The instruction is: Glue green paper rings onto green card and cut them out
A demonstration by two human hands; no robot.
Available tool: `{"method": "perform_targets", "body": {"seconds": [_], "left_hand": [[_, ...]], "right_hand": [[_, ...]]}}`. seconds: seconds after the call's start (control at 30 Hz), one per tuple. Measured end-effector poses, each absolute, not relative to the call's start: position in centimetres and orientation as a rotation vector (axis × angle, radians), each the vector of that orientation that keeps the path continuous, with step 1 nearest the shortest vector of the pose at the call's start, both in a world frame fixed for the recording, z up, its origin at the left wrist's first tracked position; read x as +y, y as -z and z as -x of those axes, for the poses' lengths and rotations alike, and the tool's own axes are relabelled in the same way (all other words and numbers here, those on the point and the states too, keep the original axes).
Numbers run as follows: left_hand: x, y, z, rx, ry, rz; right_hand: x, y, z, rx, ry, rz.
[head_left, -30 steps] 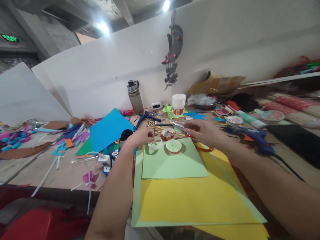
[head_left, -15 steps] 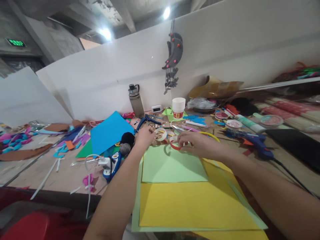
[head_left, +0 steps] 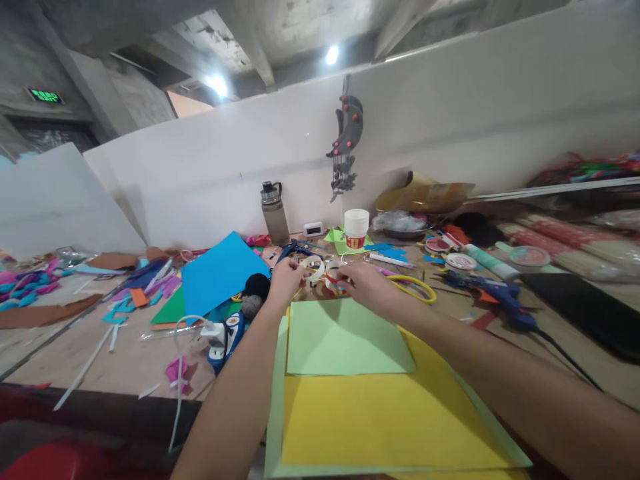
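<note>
My left hand (head_left: pixel 286 276) is curled just past the far edge of a light green sheet (head_left: pixel 345 337), pinching a white paper ring (head_left: pixel 314 268). Close beside it, my right hand (head_left: pixel 367 283) has its fingers closed on a red-edged paper ring (head_left: pixel 332 285). The two rings nearly touch between my hands. The green sheet lies on a larger yellow sheet (head_left: pixel 380 420), and nothing rests on either. A yellow hoop (head_left: pixel 414 288) lies right of my right hand.
A blue sheet (head_left: pixel 217 270) and two pompoms (head_left: pixel 256 287) lie to the left. A water bottle (head_left: pixel 274 215) and stacked paper cups (head_left: pixel 357 228) stand by the white wall. A blue glue gun (head_left: pixel 500 297) with its cord lies on the right. Paper scraps litter the far left.
The rings that stood on the green sheet's far end are off it. Both hands closed on them and drew together beyond the sheet's edge. The view tilted upward.
</note>
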State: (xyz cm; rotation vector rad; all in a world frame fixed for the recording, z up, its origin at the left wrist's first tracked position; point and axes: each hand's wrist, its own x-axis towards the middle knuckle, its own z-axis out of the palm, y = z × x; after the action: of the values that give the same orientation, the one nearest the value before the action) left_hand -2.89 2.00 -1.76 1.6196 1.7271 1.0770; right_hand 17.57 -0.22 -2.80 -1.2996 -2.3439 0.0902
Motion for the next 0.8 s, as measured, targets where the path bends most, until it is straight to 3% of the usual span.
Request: {"method": "perform_targets", "body": {"seconds": [0.57,0.8], "left_hand": [[1.9,1.4,1.8,1.103,-1.264,-1.116],[1.8,2.4,1.4,1.347,-1.12,-1.261]], "right_hand": [[-0.1,3.5,-16.9,-2.369,0.103,1.364],[-1.0,4.4,-16.2,-2.425,0.055,1.136]]}}
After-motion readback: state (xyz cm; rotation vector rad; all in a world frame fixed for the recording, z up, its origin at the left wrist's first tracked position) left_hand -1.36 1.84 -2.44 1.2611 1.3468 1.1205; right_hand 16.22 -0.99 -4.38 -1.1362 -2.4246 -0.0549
